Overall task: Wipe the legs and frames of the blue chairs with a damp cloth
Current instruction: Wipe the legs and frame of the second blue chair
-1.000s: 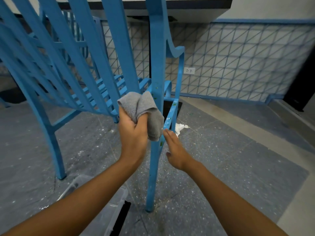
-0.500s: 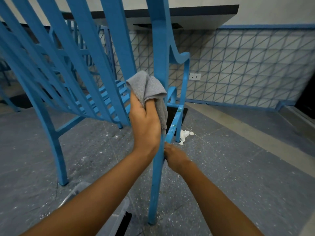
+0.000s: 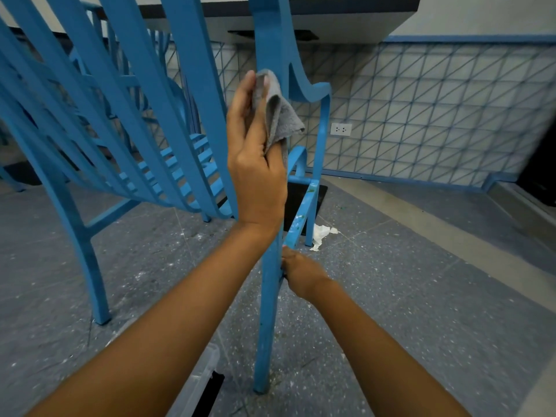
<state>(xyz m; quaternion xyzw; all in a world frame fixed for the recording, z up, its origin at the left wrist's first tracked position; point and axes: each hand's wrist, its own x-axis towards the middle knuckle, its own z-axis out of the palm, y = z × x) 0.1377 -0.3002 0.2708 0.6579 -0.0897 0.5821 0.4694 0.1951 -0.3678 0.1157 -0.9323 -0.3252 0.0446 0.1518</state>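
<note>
A blue slatted chair (image 3: 129, 139) fills the left and middle of the head view. Its near upright post (image 3: 268, 311) runs from the top edge down to the floor. My left hand (image 3: 255, 164) holds a grey cloth (image 3: 278, 112) pressed against this post, just below the curved armrest (image 3: 307, 91). Lower down, my right hand (image 3: 298, 270) grips the same post beside the slanted side rail (image 3: 301, 215), which carries paint specks. The fingers of my right hand are partly hidden behind the post.
A clear plastic container (image 3: 195, 383) stands on the speckled grey floor by the post's foot. A crumpled white paper (image 3: 320, 234) lies under the chair. A tiled wall (image 3: 436, 115) with a socket (image 3: 340, 129) is behind. More blue chairs (image 3: 132, 73) stand at the back left.
My left hand has slid the cloth up the post from seat height to just under the armrest. My right hand has stayed low on the post and closed around it.
</note>
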